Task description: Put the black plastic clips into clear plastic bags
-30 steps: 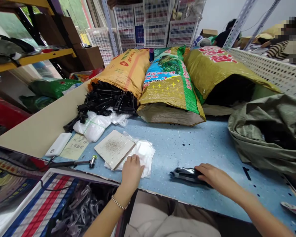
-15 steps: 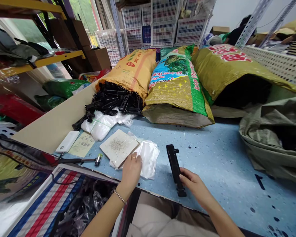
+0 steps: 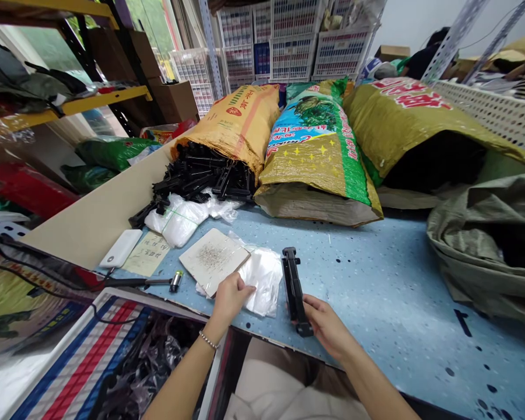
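Note:
My right hand [image 3: 328, 325] is closed around the lower end of a long, narrow black plastic part [image 3: 294, 289], holding it tilted over the blue table. My left hand [image 3: 231, 298] is in a pinch at the near left edge of a pile of clear plastic bags [image 3: 262, 277]; the fingertips appear to grip the edge of one bag. A square whitish tile [image 3: 214, 258] with a speckled middle lies just beyond that hand, partly on the bags.
An orange sack [image 3: 240, 119] spills black parts [image 3: 201, 175]. Beside it lie a gold-green sack [image 3: 315, 163] and an olive sack [image 3: 394, 128]. At left are a bundle of bags [image 3: 179, 221], a hammer [image 3: 161, 282], a paper note [image 3: 146, 254] and a white device [image 3: 121, 248].
My right hand has moved left with the black part, turning it and bringing it nearer the bags. My left hand's fingers have drawn together into a pinch at the bags' edge.

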A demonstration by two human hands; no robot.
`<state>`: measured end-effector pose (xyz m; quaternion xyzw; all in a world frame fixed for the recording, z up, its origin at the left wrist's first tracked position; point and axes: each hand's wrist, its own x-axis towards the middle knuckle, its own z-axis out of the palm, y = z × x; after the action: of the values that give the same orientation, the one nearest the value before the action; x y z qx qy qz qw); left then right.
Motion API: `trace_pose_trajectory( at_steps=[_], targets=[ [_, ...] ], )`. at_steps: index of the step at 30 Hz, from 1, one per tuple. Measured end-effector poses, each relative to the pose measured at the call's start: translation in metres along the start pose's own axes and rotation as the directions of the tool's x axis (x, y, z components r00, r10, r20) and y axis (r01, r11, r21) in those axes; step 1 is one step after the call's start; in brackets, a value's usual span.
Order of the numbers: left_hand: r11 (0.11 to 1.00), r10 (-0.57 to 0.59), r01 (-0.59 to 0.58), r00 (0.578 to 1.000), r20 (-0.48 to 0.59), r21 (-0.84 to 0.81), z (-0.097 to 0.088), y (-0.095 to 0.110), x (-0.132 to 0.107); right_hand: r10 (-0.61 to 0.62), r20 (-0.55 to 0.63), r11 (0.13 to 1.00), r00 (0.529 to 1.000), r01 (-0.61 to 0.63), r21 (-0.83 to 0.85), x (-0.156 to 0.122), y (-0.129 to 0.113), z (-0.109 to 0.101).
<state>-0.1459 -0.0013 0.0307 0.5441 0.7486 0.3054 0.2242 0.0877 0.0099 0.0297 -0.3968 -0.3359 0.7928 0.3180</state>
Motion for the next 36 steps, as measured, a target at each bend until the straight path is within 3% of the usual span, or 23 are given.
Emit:
trace_pose_trajectory(
  at_steps=[7, 19, 25, 27, 30, 33, 35, 36],
  targets=[
    [0.998, 0.015, -0.013, 0.999, 0.034, -0.065, -0.002, 0.002, 0.001, -0.066, 0.081, 0.945, 0.995, 0.036, 0.326, 0.040, -0.019, 0.049],
    [0.993, -0.032, 0.030, 0.999, -0.013, -0.111, 0.009, 0.000, 0.006, -0.059, 0.124, 0.933, 0.991, 0.011, 0.360, 0.072, -0.021, 0.056],
    [0.991, 0.034, -0.042, 0.997, -0.063, -0.128, -0.021, 0.001, 0.001, -0.043, 0.061, 0.949, 0.997, 0.022, 0.316, 0.094, -0.010, 0.061],
    [0.991, 0.134, -0.135, 0.986, -0.096, 0.006, -0.035, 0.002, -0.002, -0.039, 0.048, 0.947, 0.998, 0.022, 0.320, 0.097, -0.007, 0.060],
    [0.910, 0.314, -0.296, 0.949, -0.016, 0.290, -0.044, 0.002, -0.004, -0.038, 0.032, 0.942, 0.999, 0.025, 0.334, 0.093, -0.009, 0.057],
    [0.876, 0.334, -0.332, 0.941, 0.058, 0.350, -0.042, 0.000, 0.000, -0.022, 0.051, 0.938, 0.998, 0.002, 0.348, 0.072, -0.012, 0.047],
    [0.890, 0.331, -0.339, 0.940, 0.080, 0.306, -0.040, -0.003, 0.005, 0.072, 0.193, 0.917, 0.978, -0.141, 0.373, 0.049, -0.007, 0.037],
    [0.904, 0.327, -0.340, 0.940, 0.092, 0.258, -0.039, -0.004, 0.007, 0.144, 0.301, 0.889, 0.943, -0.257, 0.380, 0.037, -0.002, 0.031]
  ],
)
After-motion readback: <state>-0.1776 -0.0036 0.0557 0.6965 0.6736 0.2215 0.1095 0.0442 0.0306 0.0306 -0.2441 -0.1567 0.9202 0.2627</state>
